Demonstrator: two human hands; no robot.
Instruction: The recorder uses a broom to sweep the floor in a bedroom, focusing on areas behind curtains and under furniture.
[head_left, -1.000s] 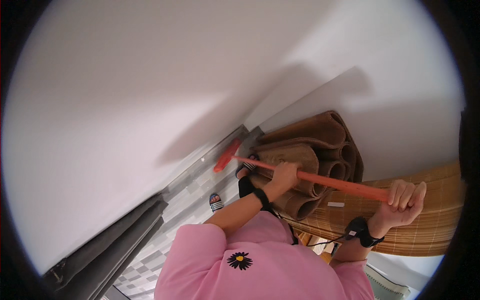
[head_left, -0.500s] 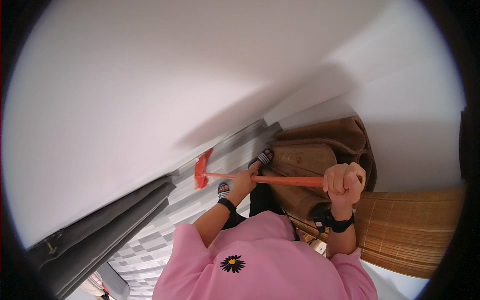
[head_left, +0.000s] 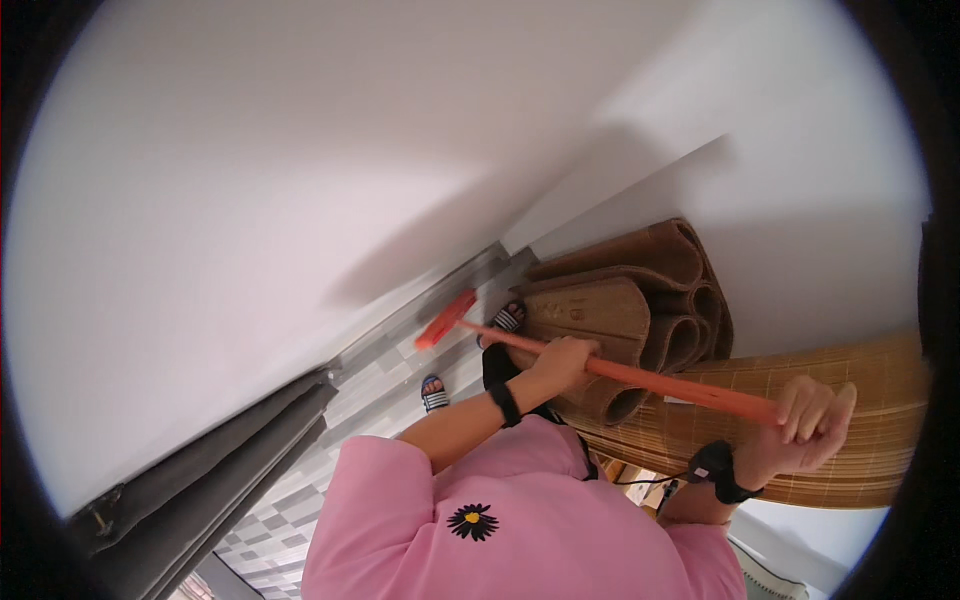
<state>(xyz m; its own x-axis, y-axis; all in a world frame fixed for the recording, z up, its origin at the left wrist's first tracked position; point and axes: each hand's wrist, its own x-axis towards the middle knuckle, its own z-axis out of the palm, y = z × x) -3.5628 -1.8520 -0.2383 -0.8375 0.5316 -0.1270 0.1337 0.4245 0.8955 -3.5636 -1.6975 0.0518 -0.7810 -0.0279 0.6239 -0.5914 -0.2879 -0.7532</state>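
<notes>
An orange-red broom [head_left: 685, 387] slants across the view from the floor up to the right. My left hand [head_left: 563, 367] is wrapped round the middle of its handle. At the handle's upper end my right hand [head_left: 815, 425] is closed on it, beside a bamboo slat mat. The red bristle head [head_left: 447, 320] rests on or just over the grey striped floor [head_left: 375, 385], near the foot of the white wall and close to my sandalled feet; whether it touches is unclear.
Brown rolled mats [head_left: 590, 305] stand against the wall to the right of my feet. A bamboo slat mat [head_left: 850, 440] lies beyond them, under my right hand. Dark grey folded curtain-like fabric [head_left: 215, 455] runs along the left. White wall [head_left: 300, 150] rises ahead.
Both hands have moved right, the right one also lower and nearer me. The broom head has shifted right and turned to a slant. The whole view has turned slightly.
</notes>
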